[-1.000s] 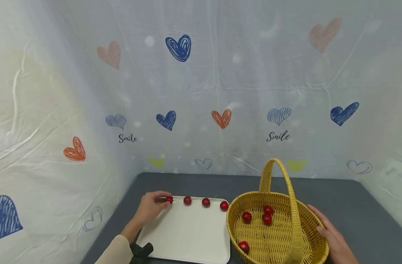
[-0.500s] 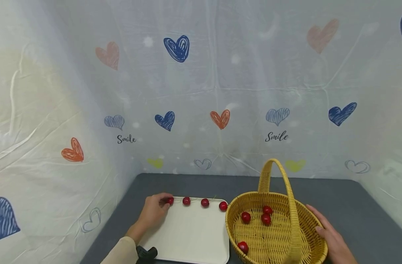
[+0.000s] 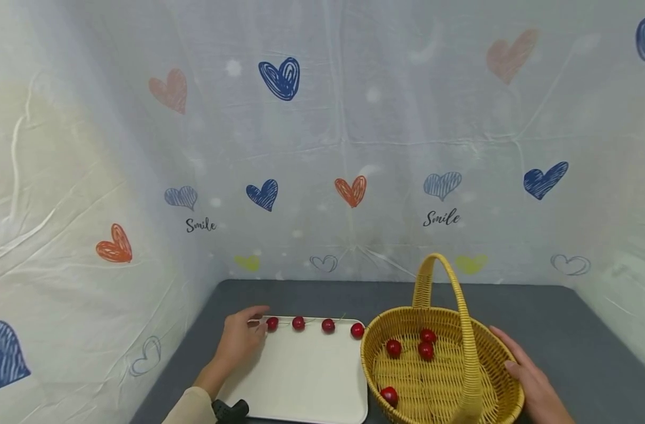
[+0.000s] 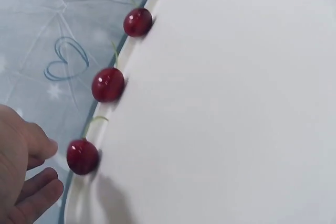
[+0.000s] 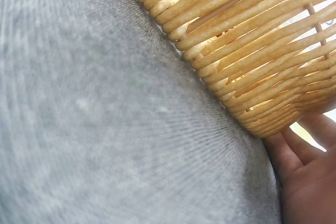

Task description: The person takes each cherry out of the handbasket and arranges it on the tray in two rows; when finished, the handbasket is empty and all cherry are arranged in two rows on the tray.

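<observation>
While one red cherry [image 3: 272,324] sits at the upper-left corner of the white tray [image 3: 306,377], low and left of centre in the frame, my left hand [image 3: 238,338] is just beside it, fingers [image 4: 42,200] parted, holding nothing. It looks light, smooth and probably slippery; a gentle pinch round its sides should suit. Three more cherries [image 3: 298,323] line the tray's top edge. At lower right, my right hand [image 3: 534,383] rests, fingers extended, against a yellow basket [image 3: 428,391] containing four others [image 3: 394,348].
</observation>
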`<state>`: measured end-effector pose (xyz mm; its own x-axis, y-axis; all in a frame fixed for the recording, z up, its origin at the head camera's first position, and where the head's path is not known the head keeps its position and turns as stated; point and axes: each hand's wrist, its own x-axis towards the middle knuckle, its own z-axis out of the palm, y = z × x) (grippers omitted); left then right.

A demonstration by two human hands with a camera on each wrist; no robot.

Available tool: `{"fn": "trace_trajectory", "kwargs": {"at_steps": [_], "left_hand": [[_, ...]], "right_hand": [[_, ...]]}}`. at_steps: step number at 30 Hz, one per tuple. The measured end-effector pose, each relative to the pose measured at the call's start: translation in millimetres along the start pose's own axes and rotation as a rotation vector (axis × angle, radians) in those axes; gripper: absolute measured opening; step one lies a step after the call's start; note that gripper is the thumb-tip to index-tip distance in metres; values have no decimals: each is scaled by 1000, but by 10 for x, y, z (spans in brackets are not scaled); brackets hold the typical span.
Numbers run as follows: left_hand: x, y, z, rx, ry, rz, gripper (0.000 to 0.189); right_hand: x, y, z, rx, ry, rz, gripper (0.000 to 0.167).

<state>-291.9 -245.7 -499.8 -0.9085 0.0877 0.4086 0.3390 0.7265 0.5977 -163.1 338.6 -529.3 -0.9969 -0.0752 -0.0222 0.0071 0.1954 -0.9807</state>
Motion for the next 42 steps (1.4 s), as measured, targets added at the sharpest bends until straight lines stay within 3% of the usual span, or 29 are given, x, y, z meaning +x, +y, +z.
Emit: {"fn": "trace_trajectory", "kwargs": {"at_steps": [3, 6, 11, 16, 20, 25, 28, 32, 35, 38, 42], "left_hand": [[-7, 141, -27, -77, 15, 49, 40], [-21, 329, -25, -198, -31, 67, 41], [-32, 708, 25, -389, -208, 98, 41], [-27, 1077, 97, -528, -456, 143, 46], [9, 1299, 184, -691, -642, 179, 49], [67, 1520, 361, -866, -774, 241, 49], [91, 1640, 496, -924, -813, 264, 52], [104, 1766, 692, -919, -814, 274, 50], [96, 1836, 834, -850, -782, 274, 46], [69, 1899, 947, -669, -719, 303, 43], [44, 2020, 1050, -272, -613, 430, 43]], "right_hand": [[6, 23, -25, 2, 0, -10, 62], [12, 47, -44, -1, 1, -19, 61], [3, 55, -44, -10, 8, -20, 61], [5, 31, -28, -7, 19, -1, 62], [13, 10, -15, -14, 29, 21, 63], [16, -4, -8, -27, 28, 25, 63], [18, -16, -5, -41, 26, 21, 63], [18, -38, 5, -38, 12, 21, 64], [10, -40, 15, -23, 11, 14, 63], [4, -24, 13, -1, 3, -4, 62], [-3, 0, -14, 36, -30, -18, 62]]}}
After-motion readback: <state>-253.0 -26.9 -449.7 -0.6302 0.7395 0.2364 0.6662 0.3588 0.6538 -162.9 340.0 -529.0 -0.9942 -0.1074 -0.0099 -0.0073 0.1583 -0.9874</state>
